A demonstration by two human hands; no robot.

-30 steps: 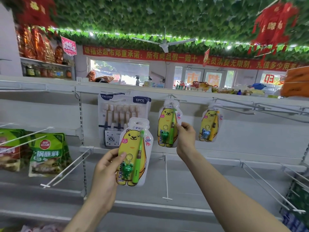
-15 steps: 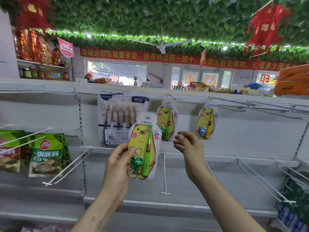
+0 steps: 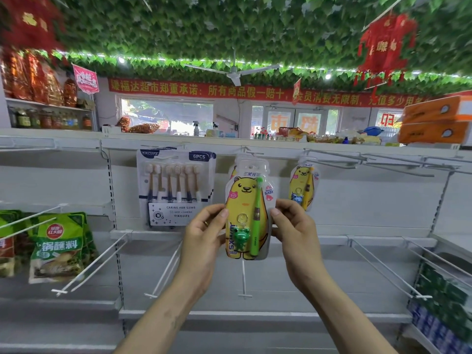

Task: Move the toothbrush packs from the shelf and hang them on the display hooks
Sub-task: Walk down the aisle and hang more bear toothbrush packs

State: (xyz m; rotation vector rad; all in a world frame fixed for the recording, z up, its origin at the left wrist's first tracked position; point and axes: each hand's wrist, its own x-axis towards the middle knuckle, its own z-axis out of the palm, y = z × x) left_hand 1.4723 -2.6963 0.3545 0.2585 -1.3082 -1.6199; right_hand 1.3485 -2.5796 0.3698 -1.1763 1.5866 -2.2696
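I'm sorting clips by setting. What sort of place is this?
Most likely a supermarket: wire display hooks, hanging packaged goods such as a six-pack of toothbrushes and green food packets, and a red banner along the far wall. The left hand and right hand hold a bear toothbrush pack.

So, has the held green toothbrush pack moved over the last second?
Yes. The green toothbrush pack went up and right, from overlapping the 6PCS pack to clear of it, below the middle hook.

Ceiling ivy [image 3: 229, 26] green, full cover, light string [image 3: 158, 58] along its far edge. White ceiling fan [image 3: 233, 72]. Red banner [image 3: 229, 92] over daylit windows [image 3: 166, 116]. White metal shelving [image 3: 370, 200] in front.
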